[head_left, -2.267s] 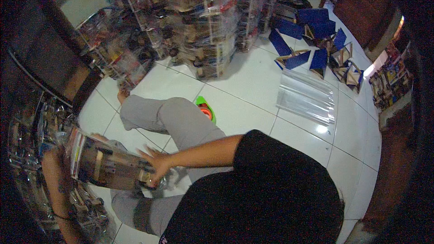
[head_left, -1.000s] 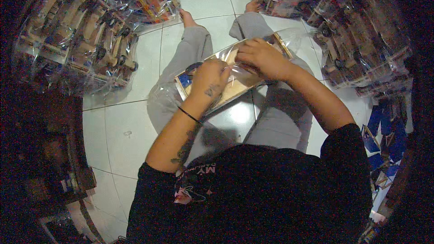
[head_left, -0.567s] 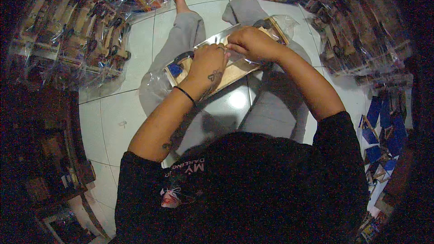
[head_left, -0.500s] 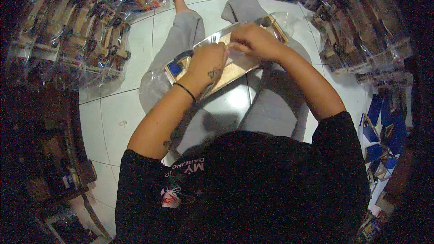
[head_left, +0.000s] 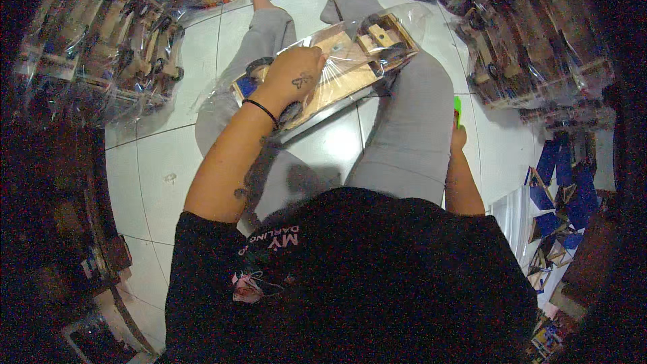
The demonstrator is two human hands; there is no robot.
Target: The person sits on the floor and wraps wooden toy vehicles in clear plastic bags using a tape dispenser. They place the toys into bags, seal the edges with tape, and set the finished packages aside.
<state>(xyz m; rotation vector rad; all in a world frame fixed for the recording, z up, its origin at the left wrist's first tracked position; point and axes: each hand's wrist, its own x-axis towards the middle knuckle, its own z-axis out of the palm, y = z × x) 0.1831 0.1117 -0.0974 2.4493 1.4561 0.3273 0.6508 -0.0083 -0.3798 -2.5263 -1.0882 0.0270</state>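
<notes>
Across my legs lies a wooden toy truck (head_left: 344,84) wrapped in clear plastic film, with black wheels and a blue panel at its left end. My left hand (head_left: 295,74) is closed over its middle, pinching the gathered plastic film (head_left: 331,64), which creases out from the fingers. Low beside my right thigh, my right hand (head_left: 459,138) is closed on a bright green object (head_left: 457,111). My leg partly hides that hand, and the object's kind does not show.
Stacks of plastic-wrapped wooden toys stand at the left (head_left: 128,47) and right (head_left: 532,47). Blue and wooden pieces (head_left: 563,189) lie on the tiled floor (head_left: 155,189) at the right. Dark furniture (head_left: 60,209) borders the left.
My right hand has left the wrapped truck and gone down beside my right thigh, where it now holds the green object. My left hand stays on the plastic film.
</notes>
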